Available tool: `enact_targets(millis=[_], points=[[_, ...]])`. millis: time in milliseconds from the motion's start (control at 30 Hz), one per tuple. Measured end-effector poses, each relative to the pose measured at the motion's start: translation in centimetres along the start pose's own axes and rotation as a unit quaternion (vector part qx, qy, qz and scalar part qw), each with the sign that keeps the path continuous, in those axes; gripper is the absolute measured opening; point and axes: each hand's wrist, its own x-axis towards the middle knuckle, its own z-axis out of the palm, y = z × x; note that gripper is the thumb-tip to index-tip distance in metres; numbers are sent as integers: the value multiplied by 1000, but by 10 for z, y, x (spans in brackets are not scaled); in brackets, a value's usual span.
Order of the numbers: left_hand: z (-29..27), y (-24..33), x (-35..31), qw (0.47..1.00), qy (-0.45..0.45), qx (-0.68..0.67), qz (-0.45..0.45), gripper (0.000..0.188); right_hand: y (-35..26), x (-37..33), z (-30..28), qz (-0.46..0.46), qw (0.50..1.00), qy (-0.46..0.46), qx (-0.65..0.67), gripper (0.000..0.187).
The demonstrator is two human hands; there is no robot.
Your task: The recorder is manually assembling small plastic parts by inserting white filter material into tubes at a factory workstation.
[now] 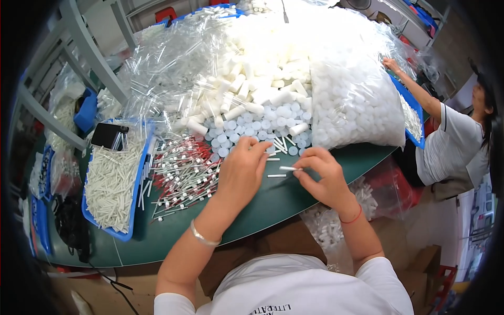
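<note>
My right hand (326,178) pinches a short thin white tube (288,168) between thumb and fingertips, just above the green table (247,220). Under it, another thin white tube (276,176) lies on the table, and a few more rest a little farther off. To its left, my left hand (242,167) has its fingers bent together at the near edge of a pile of translucent round caps (236,129). Whatever those fingers hold, if anything, is hidden. Thin rods with white ends and red parts (184,176) lie heaped left of that hand.
White foam-like cylinders (273,94) pile up behind the caps. A large clear bag of round white pieces (357,105) stands at the right. On the left, a blue tray of white tubes (113,184) carries a dark phone (109,136). Another person (451,131) sits at the right.
</note>
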Motion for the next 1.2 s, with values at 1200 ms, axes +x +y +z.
enact_targets(millis=[1200], points=[[-13,-6,-8,641,-46,-676,-361,34,-1,7,29,106,959,138,224,15]])
